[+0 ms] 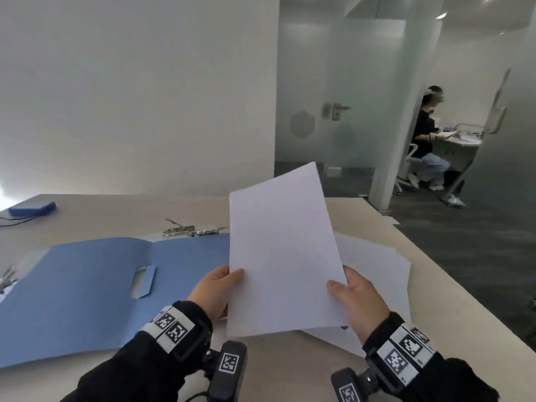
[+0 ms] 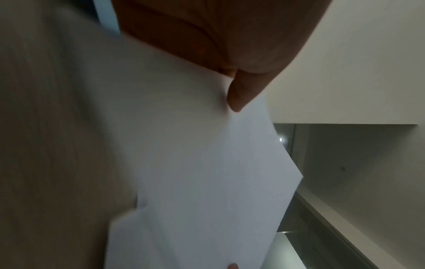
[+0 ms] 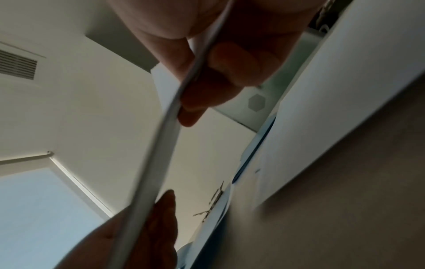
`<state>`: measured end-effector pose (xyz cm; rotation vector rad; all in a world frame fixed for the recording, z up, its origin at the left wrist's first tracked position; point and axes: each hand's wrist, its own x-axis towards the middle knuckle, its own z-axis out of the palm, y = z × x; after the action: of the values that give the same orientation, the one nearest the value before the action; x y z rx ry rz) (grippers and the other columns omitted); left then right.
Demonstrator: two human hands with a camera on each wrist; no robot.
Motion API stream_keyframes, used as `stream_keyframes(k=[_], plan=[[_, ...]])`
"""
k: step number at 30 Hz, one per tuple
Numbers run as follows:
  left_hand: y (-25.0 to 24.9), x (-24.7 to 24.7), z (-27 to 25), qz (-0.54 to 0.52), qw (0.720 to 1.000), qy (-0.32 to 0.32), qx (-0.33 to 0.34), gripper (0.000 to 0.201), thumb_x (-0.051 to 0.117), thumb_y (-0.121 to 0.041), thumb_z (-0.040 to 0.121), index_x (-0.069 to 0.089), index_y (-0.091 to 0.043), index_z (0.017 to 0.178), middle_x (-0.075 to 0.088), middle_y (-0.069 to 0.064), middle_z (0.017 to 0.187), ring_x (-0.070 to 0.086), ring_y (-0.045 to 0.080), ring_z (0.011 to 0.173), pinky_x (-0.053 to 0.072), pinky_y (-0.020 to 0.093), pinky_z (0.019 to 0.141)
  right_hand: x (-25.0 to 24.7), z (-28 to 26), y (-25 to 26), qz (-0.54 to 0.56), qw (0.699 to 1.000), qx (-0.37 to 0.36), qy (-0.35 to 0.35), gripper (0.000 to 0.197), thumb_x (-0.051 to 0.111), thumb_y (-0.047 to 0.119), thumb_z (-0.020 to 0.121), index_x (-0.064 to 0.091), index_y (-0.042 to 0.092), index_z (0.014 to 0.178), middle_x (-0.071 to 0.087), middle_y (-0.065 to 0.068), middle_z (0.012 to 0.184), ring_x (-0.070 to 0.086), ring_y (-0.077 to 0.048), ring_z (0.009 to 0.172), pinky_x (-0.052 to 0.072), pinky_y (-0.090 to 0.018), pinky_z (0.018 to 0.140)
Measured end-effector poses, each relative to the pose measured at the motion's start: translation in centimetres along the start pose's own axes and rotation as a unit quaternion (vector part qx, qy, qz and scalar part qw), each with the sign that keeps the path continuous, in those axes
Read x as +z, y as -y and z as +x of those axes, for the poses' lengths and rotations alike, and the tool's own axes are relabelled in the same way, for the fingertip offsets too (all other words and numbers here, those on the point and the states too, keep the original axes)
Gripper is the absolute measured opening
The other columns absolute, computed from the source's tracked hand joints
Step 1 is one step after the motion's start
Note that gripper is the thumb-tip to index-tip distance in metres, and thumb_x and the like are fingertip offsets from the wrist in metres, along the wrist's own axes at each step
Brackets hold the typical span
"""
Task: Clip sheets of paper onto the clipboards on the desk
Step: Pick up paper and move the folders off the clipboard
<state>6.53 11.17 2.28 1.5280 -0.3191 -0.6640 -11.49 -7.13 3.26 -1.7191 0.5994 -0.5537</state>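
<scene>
Both hands hold one thin sheaf of plain white paper sheets (image 1: 282,250) raised off the desk and tilted back, its far corner pointing up and away. The left hand (image 1: 213,291) pinches the lower left edge, thumb on the near face and fingers behind; the left wrist view shows the thumb (image 2: 239,94) pressed flat against the sheet. The right hand (image 1: 355,303) pinches the lower right edge the same way, and the right wrist view shows the sheaf edge-on (image 3: 161,145) squeezed between thumb and curled fingers (image 3: 207,87) (several sheets, though their number cannot be told). Just under and to the right of the raised sheets lies a loose, fanned stack of white paper (image 1: 377,265) on the pale wood-grain desk (image 1: 290,367). To the left an open light-blue folder-style clipboard (image 1: 95,285) lies flat, with a silver metal spring clip (image 1: 185,229) at its far edge, near the raised sheets. A second metal clip (image 1: 7,278) shows at the left border. Far left on the desk sits a flat blue box (image 1: 32,208) with a dark cable. Beyond a frosted glass partition (image 1: 333,91), a seated person (image 1: 426,140) works at another table.
</scene>
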Motion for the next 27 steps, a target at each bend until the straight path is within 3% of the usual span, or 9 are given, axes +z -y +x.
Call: stream_keyframes(k=[4, 9, 15, 19, 21, 23, 27], plan=[[-0.2, -7.1, -1.2, 0.032, 0.997, -0.062, 0.013, 0.021, 0.053, -0.025, 0.096, 0.061, -0.015, 0.112, 0.071, 0.009, 0.105, 0.068, 0.029, 0.095, 0.052, 0.040, 0.077, 4.4, 2.1, 0.0, 0.009, 0.999, 0.028, 0.038, 0.027, 0.048, 0.008, 0.095, 0.066, 0.027, 0.103, 0.068, -0.008, 0.086, 0.055, -0.023, 0.065, 0.036, -0.025, 0.046], [-0.3, -16.1, -2.9, 0.150, 0.966, -0.196, 0.079, 0.011, 0.056, -0.019, 0.092, 0.067, -0.020, 0.091, 0.072, 0.004, 0.095, 0.063, 0.020, 0.086, 0.044, 0.030, 0.068, 9.7, 4.0, 0.0, 0.000, 0.996, 0.064, 0.068, 0.024, 0.049, 0.008, 0.093, 0.066, 0.021, 0.105, 0.067, -0.011, 0.085, 0.057, -0.026, 0.067, 0.039, -0.024, 0.046], [-1.0, -24.3, -4.9, 0.266, 0.912, -0.304, 0.065, 0.009, 0.061, -0.018, 0.088, 0.065, -0.025, 0.084, 0.066, 0.002, 0.093, 0.056, 0.019, 0.083, 0.037, 0.029, 0.075, 14.9, 5.8, 0.7, -0.048, 0.991, 0.061, 0.104, 0.024, 0.050, 0.006, 0.092, 0.065, 0.021, 0.102, 0.067, 0.001, 0.079, 0.061, -0.019, 0.066, 0.045, -0.024, 0.050], [-0.1, -29.7, -5.6, 0.308, 0.883, -0.353, -0.008, 0.010, 0.065, -0.026, 0.084, 0.065, -0.025, 0.094, 0.064, 0.006, 0.103, 0.057, 0.025, 0.094, 0.043, 0.034, 0.083, 17.2, 6.9, 0.9, -0.065, 0.989, 0.063, 0.117, 0.026, 0.050, 0.007, 0.092, 0.065, 0.023, 0.104, 0.067, 0.000, 0.078, 0.060, -0.021, 0.064, 0.042, -0.023, 0.045], [0.6, -31.4, -5.7, 0.318, 0.880, -0.351, -0.040, 0.022, 0.065, -0.029, 0.084, 0.064, -0.021, 0.105, 0.062, 0.007, 0.109, 0.055, 0.025, 0.097, 0.042, 0.035, 0.089, 18.0, 7.2, 1.0, -0.064, 0.989, 0.062, 0.120, 0.026, 0.050, 0.007, 0.092, 0.065, 0.022, 0.107, 0.068, -0.001, 0.081, 0.061, -0.022, 0.067, 0.042, -0.024, 0.048], [1.0, -32.1, -5.8, 0.310, 0.884, -0.346, -0.048, 0.029, 0.064, -0.026, 0.086, 0.063, -0.012, 0.112, 0.062, 0.010, 0.111, 0.053, 0.024, 0.095, 0.039, 0.032, 0.086, 18.6, 7.3, 1.0, -0.069, 0.987, 0.061, 0.128, 0.024, 0.050, 0.007, 0.093, 0.063, 0.022, 0.105, 0.067, -0.001, 0.082, 0.061, -0.021, 0.068, 0.042, -0.025, 0.047], [0.4, -32.1, -6.2, 0.285, 0.888, -0.361, -0.028, 0.023, 0.064, -0.021, 0.087, 0.066, -0.010, 0.107, 0.066, 0.013, 0.110, 0.055, 0.025, 0.092, 0.039, 0.032, 0.083, 19.3, 7.4, 0.5, -0.069, 0.987, 0.068, 0.131, 0.023, 0.050, 0.007, 0.093, 0.061, 0.025, 0.101, 0.066, 0.001, 0.080, 0.060, -0.020, 0.068, 0.043, -0.027, 0.051]])
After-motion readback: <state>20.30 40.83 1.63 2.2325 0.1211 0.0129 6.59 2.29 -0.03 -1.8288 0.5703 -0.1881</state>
